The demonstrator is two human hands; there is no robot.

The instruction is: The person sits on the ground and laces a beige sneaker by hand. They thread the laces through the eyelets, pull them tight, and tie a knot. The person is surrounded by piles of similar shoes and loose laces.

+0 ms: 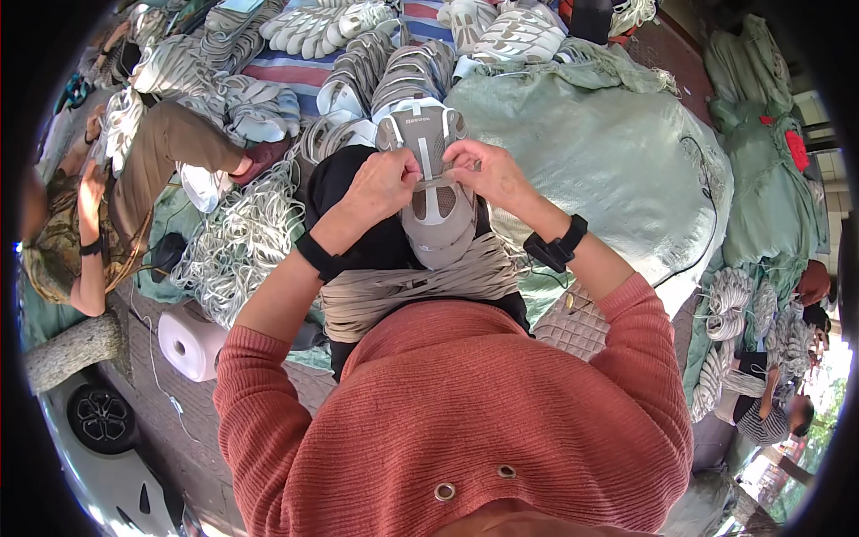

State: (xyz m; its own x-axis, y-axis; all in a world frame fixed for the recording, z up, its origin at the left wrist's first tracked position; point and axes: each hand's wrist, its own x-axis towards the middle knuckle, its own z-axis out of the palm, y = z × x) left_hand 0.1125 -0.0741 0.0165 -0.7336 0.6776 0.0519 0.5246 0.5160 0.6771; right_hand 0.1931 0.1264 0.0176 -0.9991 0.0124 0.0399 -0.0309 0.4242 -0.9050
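1. Work item: a grey and white shoe upper [436, 231] lies at the upper centre of the frame, over the wearer's lap, its rounded toe end toward the lower edge.
2. Left hand [380, 186]: grip closed, thumb and fingers pinched together at the left edge of the upper's lacing area, on a beige lace [436, 182] that runs crosswise over the upper.
3. Right hand [492, 173]: grip likewise closed in a pinch, at the right edge of the same area, on the lace; the exact contact under the fingertips cannot be told.
4. Lap: a thick bundle of beige laces [416, 286] lies across it, just below the toe of the upper.
5. Wearer: coral knitted sweater [483, 385]; a black band on each wrist.
6. Upper centre: rows of nested shoe uppers [413, 73] near a striped sheet [309, 74].
7. Upper right of centre: a large pale green sack [599, 148].
8. Left of centre: a tangled heap of whitish laces [255, 228]; below it, a pale pink roll [191, 340].
9. Left edge: a seated co-worker in brown trousers [161, 148], hands near further uppers.
10. Lower left: part of a silvery car [94, 470].
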